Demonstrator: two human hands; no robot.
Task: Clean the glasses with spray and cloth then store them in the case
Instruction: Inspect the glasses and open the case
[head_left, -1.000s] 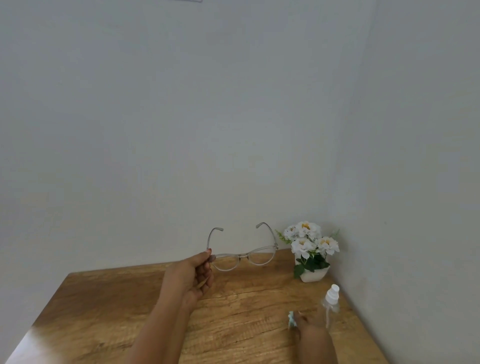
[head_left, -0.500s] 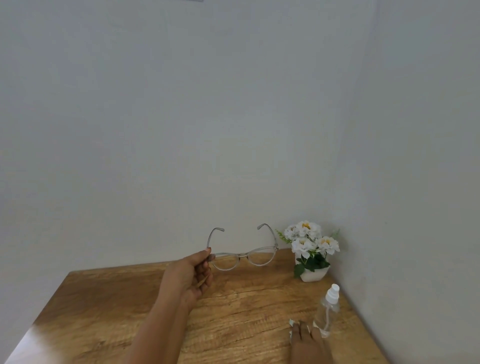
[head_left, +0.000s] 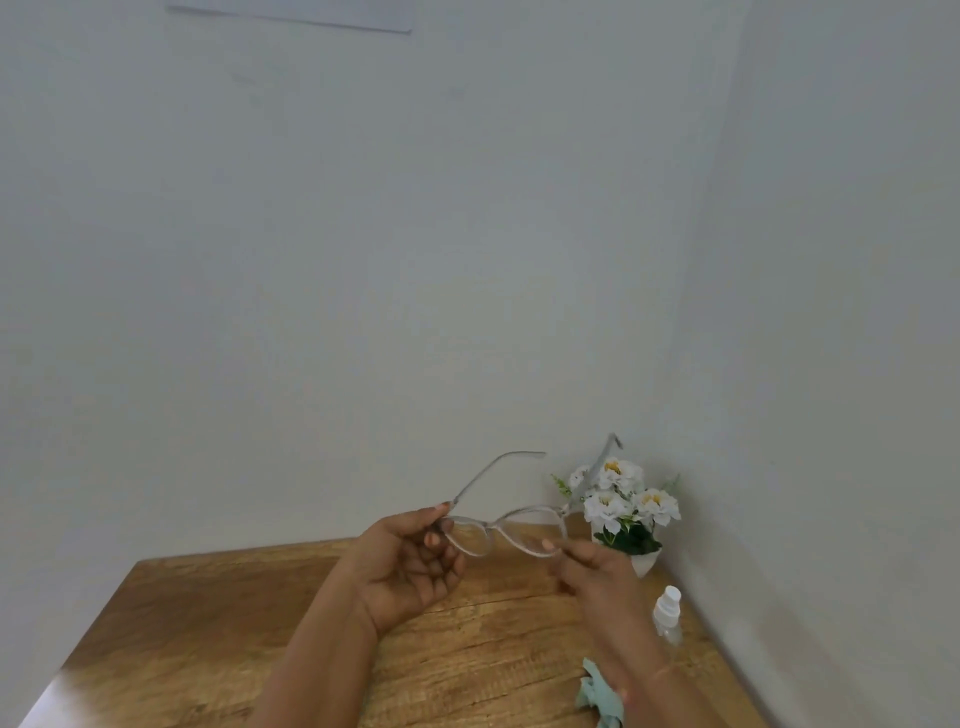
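Pinching clear-framed, oval-lensed glasses (head_left: 506, 527): left hand (head_left: 410, 564), right hand (head_left: 592, 569).

A wooden table (head_left: 218, 618) with visible grain stands in a corner between two pale walls (head_left: 311, 260). A white pot (head_left: 645, 562) of white flowers (head_left: 623, 499) with green leaves sits at the table's far right corner, near both walls.
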